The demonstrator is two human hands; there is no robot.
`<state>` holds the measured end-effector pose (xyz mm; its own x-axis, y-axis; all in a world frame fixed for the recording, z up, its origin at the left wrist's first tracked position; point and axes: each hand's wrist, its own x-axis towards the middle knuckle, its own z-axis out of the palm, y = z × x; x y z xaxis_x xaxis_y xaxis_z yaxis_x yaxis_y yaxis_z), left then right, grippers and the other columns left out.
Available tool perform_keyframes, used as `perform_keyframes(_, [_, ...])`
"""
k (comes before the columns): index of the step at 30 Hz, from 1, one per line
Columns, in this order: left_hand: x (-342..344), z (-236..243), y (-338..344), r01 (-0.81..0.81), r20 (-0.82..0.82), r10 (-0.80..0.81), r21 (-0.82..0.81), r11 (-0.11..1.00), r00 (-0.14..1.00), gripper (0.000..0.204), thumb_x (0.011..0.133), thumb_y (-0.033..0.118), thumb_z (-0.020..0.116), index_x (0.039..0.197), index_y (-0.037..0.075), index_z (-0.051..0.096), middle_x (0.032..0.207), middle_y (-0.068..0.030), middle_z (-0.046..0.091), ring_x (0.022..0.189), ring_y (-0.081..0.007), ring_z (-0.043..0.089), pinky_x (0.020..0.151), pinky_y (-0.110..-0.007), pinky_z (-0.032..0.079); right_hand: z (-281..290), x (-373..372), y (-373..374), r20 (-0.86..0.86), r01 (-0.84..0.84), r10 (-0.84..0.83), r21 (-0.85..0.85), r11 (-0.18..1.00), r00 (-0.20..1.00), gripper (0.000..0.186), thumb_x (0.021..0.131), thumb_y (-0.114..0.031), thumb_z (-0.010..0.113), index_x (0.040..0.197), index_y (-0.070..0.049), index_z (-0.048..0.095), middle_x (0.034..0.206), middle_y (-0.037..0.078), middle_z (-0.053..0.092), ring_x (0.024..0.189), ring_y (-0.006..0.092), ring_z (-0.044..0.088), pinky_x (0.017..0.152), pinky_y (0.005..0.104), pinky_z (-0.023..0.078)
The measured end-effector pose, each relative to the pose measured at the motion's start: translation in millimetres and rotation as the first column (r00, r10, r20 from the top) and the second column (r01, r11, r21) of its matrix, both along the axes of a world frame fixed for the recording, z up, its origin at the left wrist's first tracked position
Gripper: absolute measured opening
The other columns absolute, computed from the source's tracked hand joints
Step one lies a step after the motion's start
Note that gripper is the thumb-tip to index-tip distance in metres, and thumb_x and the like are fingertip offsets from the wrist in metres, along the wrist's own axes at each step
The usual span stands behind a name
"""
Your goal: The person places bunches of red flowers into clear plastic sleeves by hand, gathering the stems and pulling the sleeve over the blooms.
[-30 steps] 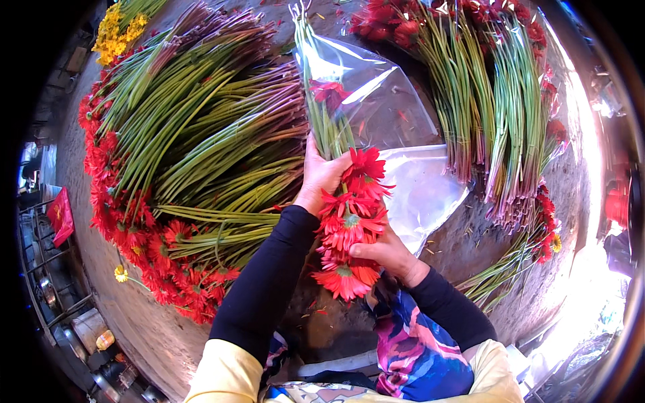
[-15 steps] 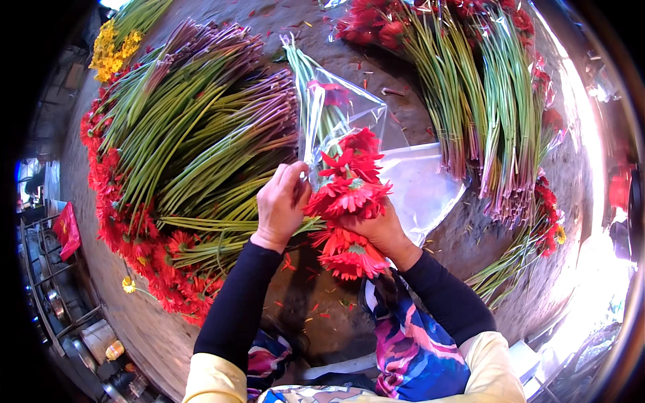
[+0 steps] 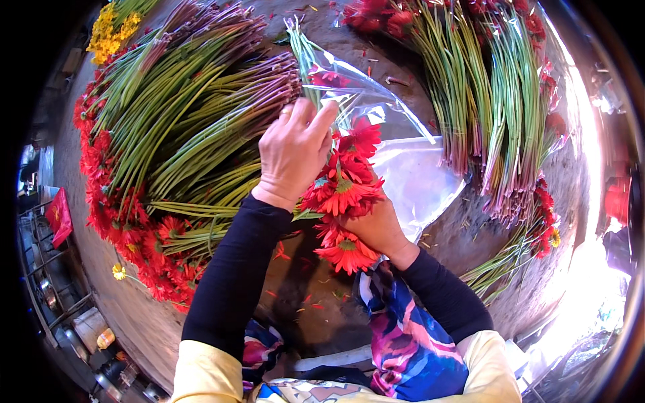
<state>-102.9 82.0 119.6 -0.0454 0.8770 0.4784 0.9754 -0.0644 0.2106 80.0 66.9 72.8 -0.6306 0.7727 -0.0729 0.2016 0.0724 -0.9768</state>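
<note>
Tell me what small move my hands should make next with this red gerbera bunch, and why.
Probably draw the clear plastic wrap around the red gerbera blooms with your left hand. It is at the wrap, the lower blooms lie outside it, and your right hand, partly hidden behind them, seems to support them.

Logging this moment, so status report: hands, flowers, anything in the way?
Right hand holding red flower bunch. Left hand at clear wrapper, grip unclear. Stem pile close on left.
</note>
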Motion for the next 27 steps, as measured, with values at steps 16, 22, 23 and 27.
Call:
perform_keyframes(16, [9.6, 18.5, -27.1, 0.369, 0.007, -0.375, 0.168, 0.914, 0.927, 0.020, 0.071, 0.012, 0.063, 0.090, 0.011, 0.063, 0.071, -0.0002, 0.048, 0.060, -0.0151, 0.051, 0.049, -0.027, 0.041, 15.7, 15.3, 20.4, -0.259, -0.060, -0.189, -0.721, 0.690, 0.947, 0.044, 0.079, -0.007, 0.068, 0.119, -0.001, 0.053, 0.107, 0.006, 0.063, 0.098, 0.0158, 0.060, 0.082, 0.0298, 0.051])
perform_keyframes(22, [14.8, -25.5, -81.0, -0.085, 0.252, 0.061, 0.085, 0.993, 0.966, 0.041, 0.063, 0.004, 0.069, 0.103, 0.006, 0.057, 0.081, -0.0104, 0.053, 0.073, -0.0290, 0.053, 0.065, -0.039, 0.044, 16.9, 9.4, 8.4, -0.399, -0.156, -0.320, -0.801, 0.578, 0.859, 0.042, 0.083, -0.008, 0.068, 0.122, -0.003, 0.052, 0.113, 0.006, 0.060, 0.100, 0.0170, 0.060, 0.086, 0.0319, 0.051])
perform_keyframes(23, [23.4, -31.6, -77.6, -0.205, 0.409, 0.198, -0.027, 0.978, 0.891, 0.033, 0.065, 0.003, 0.068, 0.095, 0.006, 0.054, 0.082, -0.0106, 0.051, 0.078, -0.0294, 0.053, 0.067, -0.038, 0.044, 17.1, 8.7, 9.0, -0.390, -0.130, -0.320, -0.786, 0.605, 0.863, 0.042, 0.083, -0.008, 0.067, 0.122, -0.003, 0.052, 0.113, 0.006, 0.060, 0.100, 0.0169, 0.060, 0.087, 0.0320, 0.050])
perform_keyframes(27, [8.4, -53.7, -79.7, -0.281, 0.486, 0.247, -0.004, 0.960, 0.838, 0.024, 0.068, -0.002, 0.065, 0.086, 0.006, 0.051, 0.080, -0.0097, 0.048, 0.073, -0.0276, 0.051, 0.065, -0.035, 0.043, 37.9, -2.6, 8.0, -0.401, -0.114, -0.311, -0.751, 0.651, 0.862, 0.040, 0.085, -0.007, 0.063, 0.123, -0.003, 0.051, 0.112, 0.007, 0.060, 0.100, 0.0176, 0.060, 0.089, 0.0328, 0.050])
